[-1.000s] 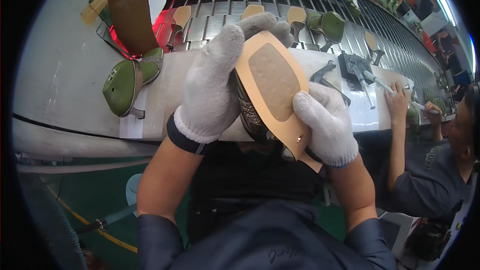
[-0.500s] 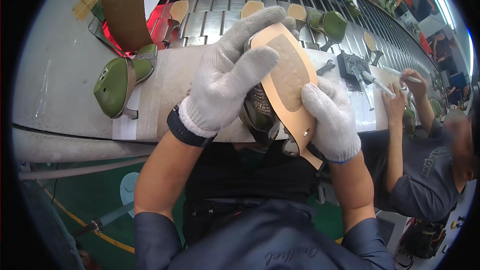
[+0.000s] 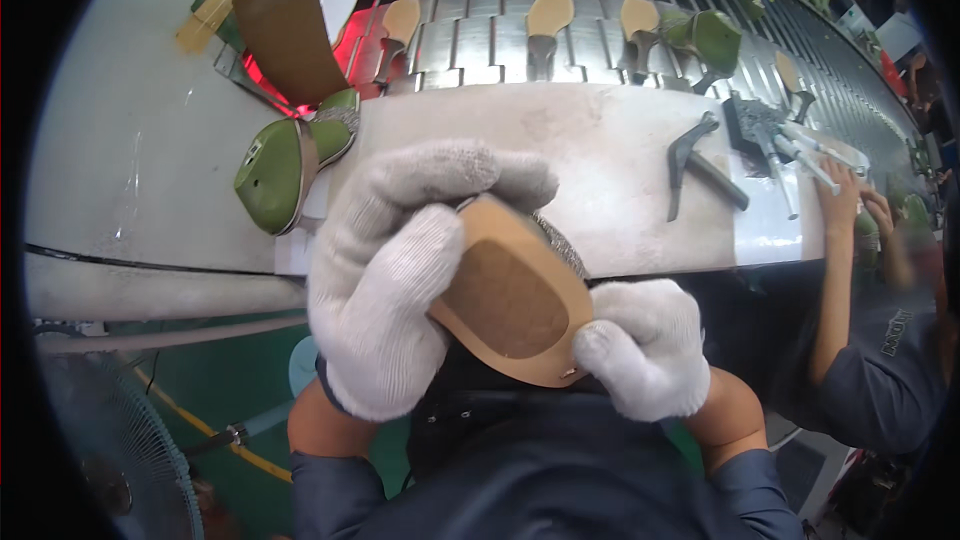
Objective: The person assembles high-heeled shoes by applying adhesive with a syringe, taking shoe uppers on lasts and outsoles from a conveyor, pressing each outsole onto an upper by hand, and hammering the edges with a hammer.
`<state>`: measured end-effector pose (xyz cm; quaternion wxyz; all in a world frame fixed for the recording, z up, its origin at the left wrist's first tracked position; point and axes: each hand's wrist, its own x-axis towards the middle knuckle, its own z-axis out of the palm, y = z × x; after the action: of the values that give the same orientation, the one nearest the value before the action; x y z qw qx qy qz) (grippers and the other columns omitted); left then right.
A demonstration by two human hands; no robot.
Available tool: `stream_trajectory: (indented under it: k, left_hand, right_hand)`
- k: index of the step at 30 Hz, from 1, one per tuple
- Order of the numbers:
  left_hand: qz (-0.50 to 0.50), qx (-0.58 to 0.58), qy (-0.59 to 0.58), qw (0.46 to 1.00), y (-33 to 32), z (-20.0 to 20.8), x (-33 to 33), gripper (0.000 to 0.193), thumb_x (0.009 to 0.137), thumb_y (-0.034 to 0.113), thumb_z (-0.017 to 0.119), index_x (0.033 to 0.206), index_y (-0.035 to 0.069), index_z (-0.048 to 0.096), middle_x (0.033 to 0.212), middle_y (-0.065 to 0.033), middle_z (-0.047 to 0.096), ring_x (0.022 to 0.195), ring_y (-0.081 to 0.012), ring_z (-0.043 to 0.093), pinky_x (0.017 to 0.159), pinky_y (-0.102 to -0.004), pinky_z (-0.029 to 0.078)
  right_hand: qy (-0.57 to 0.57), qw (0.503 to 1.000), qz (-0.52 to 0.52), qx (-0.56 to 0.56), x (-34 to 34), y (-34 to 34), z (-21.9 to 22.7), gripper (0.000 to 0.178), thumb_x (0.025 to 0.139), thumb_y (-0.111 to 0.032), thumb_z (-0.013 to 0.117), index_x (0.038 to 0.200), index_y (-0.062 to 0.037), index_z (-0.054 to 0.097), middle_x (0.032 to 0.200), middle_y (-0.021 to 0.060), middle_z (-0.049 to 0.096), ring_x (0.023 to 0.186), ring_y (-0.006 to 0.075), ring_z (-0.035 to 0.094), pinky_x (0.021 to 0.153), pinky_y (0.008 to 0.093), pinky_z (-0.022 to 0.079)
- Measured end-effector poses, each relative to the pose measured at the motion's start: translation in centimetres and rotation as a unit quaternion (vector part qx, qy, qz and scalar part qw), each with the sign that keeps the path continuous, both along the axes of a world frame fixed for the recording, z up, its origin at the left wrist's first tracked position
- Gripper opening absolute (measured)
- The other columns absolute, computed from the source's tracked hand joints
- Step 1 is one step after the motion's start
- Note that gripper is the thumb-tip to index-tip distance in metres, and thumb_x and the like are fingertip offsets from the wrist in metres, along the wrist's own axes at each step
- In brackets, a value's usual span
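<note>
Pinching tan sole (image 3: 512, 285) (brown oval panel (image 3: 512, 310) at centre): left hand (image 3: 385, 290), right hand (image 3: 645, 350), fingers (image 3: 425, 250) closed on edges.

Cool, mostly even light falls on the pale, scuffed worktable (image 3: 610, 155) across the middle, while the dark navy shirt (image 3: 560, 470) at lower centre sinks into dimness. A red glow tints the upper left, beside the shiny metal conveyor slats (image 3: 470, 30), which throw back bright glints. Narrow glare streaks mark the glossy white panel (image 3: 120, 130) at far left. The tan shoe sole with a browner oval centre (image 3: 510, 290) looks slightly soft. Black fisheye corners frame bent edges; detail smears toward the right rim.
</note>
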<state>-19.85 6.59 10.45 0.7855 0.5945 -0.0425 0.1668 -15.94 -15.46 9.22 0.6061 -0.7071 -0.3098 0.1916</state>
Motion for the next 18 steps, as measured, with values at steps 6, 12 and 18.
stream_trajectory:
  k: [6, 12, 18]
  left_hand:
    - [0.109, 0.069, 0.098, 0.987, 0.6, 0.5, -3.2, 0.04, 0.108, 0.03, 0.062, 0.122, -0.007, 0.066, 0.117, -0.0293, 0.076, 0.109, -0.0373, 0.077, 0.1, -0.0491, 0.063]
    - [0.155, 0.11, 0.104, 0.976, 0.8, -0.2, -3.6, 0.023, 0.101, 0.015, 0.068, 0.112, -0.006, 0.068, 0.107, -0.0264, 0.078, 0.104, -0.0329, 0.079, 0.098, -0.0456, 0.064]
    - [0.195, 0.23, 0.078, 0.95, -0.6, 0.2, -3.5, 0.018, 0.095, 0.005, 0.065, 0.109, -0.007, 0.068, 0.105, -0.0226, 0.078, 0.099, -0.0283, 0.078, 0.096, -0.0411, 0.062]
  right_hand:
    - [-0.183, 0.983, 0.018, 0.023, -1.0, 3.0, -1.4, 0.019, 0.094, -0.016, 0.082, 0.087, -0.0002, 0.075, 0.07, 0.0148, 0.067, 0.061, 0.0338, 0.069, 0.058, 0.0412, 0.054]
    - [-0.154, 0.986, 0.034, 0.053, -1.4, 4.0, -2.1, 0.013, 0.088, -0.007, 0.082, 0.082, -0.0005, 0.073, 0.067, 0.0129, 0.063, 0.056, 0.0338, 0.064, 0.054, 0.0414, 0.051]
    - [-0.173, 0.984, 0.016, 0.034, -1.5, 3.8, -2.0, 0.022, 0.095, -0.019, 0.081, 0.081, -0.0065, 0.071, 0.063, 0.01, 0.062, 0.056, 0.0317, 0.065, 0.054, 0.0423, 0.05]
